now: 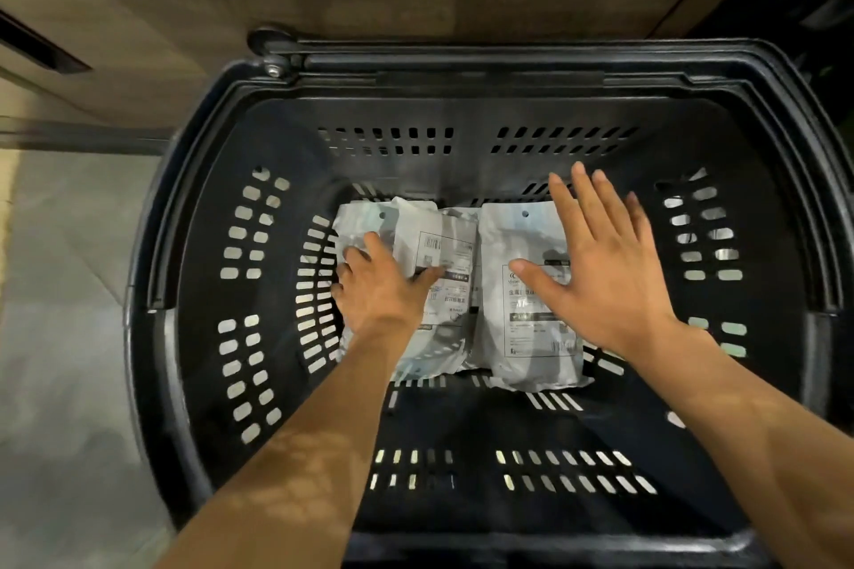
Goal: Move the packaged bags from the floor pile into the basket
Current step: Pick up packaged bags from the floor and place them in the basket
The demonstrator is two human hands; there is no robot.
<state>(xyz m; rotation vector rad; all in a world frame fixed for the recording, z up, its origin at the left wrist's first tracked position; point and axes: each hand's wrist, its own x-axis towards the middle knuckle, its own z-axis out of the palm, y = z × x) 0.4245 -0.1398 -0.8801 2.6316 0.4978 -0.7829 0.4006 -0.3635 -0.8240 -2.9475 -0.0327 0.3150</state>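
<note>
A: Start with the left hand (376,282). What has it got?

B: Its fingers are curled over the left edge of the left bag (416,286), thumb lying across the printed label — it holds that bag down on the bottom of the basket (462,74). The right hand (600,263) is spread flat with straight fingers and grips nothing; it is over the right bag (527,296), and I cannot tell whether the palm touches it.

A: And where do the bags lie?

B: Side by side on the basket floor, edges touching, toward twelve o'clock from the centre. The left one is close to the slotted wall at nine o'clock. The six o'clock half of the basket floor is bare.

A: So how to finish this step well?

B: I would say nudge the left bag square against its neighbour, press both flat so later bags stack evenly, then let go by straightening the fingers and lift straight up — dragging the hand back toward six o'clock could pull the bag askew. The floor pile is out of view, so how many remain I cannot say.
</note>
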